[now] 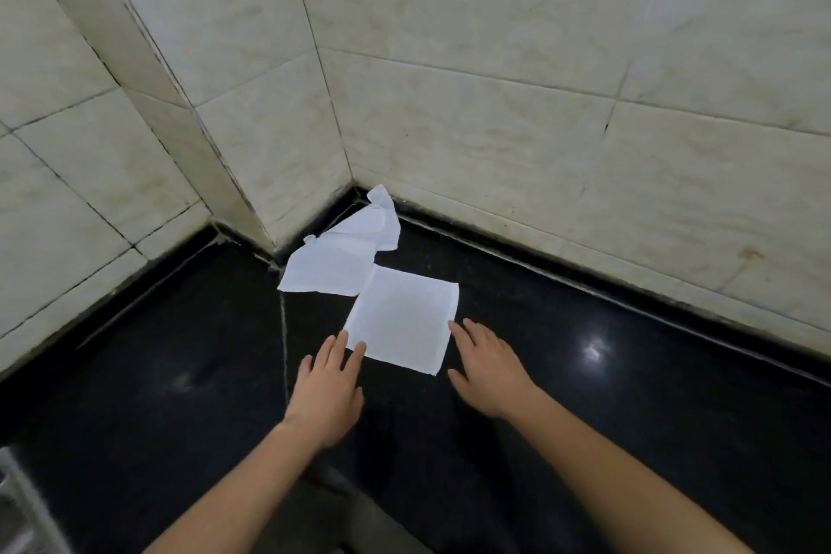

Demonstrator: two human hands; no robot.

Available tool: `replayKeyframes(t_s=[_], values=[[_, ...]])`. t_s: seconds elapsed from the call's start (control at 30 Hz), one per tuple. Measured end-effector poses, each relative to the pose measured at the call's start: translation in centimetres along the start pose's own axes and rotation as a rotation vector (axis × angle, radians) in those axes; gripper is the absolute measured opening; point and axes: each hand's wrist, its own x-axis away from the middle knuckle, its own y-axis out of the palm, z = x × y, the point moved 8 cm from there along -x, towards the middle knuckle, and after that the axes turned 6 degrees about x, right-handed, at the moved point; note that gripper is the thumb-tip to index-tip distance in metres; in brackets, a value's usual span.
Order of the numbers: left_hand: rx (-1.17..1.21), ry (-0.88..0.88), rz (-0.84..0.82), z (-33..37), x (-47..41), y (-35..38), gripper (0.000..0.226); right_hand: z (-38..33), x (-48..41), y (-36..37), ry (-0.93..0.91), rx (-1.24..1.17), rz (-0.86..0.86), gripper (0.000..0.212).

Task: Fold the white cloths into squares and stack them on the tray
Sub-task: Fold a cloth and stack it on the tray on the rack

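Left hand [329, 391]: flat, fingers spread, tips touching near-left corner of folded square cloth [404, 319], gripping nothing
Right hand [488, 367]: flat, open, fingertips at cloth's right edge, empty
Crumpled white cloth [341, 252]: beyond the square, touching its far corner, against tiled wall [539, 103] corner
All on black counter [180, 396]
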Motion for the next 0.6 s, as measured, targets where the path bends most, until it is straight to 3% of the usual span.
replayKeyframes(t_s=[0.13, 0.27, 0.5, 0.6], values=[[-0.068, 0.091, -0.128, -2.2, -4.4, 2.8, 0.068, -0.8, -2.4, 2.3, 0.070, -0.044, -0.075, 0.066], [0.008, 0.188, -0.173, -4.2, -8.4, 5.0, 0.066, -1.3, -4.0, 5.2, 0.174, -0.098, -0.137, 0.056], [-0.028, 0.355, -0.308, -7.7, -12.3, 10.3, 0.074, -4.9, -6.1, 11.8, 0.317, -0.107, -0.355, 0.081], [0.011, 0.445, -0.192, -8.8, -12.2, 11.4, 0.068, -6.3, -6.4, 13.0, 0.388, -0.033, -0.346, 0.076]])
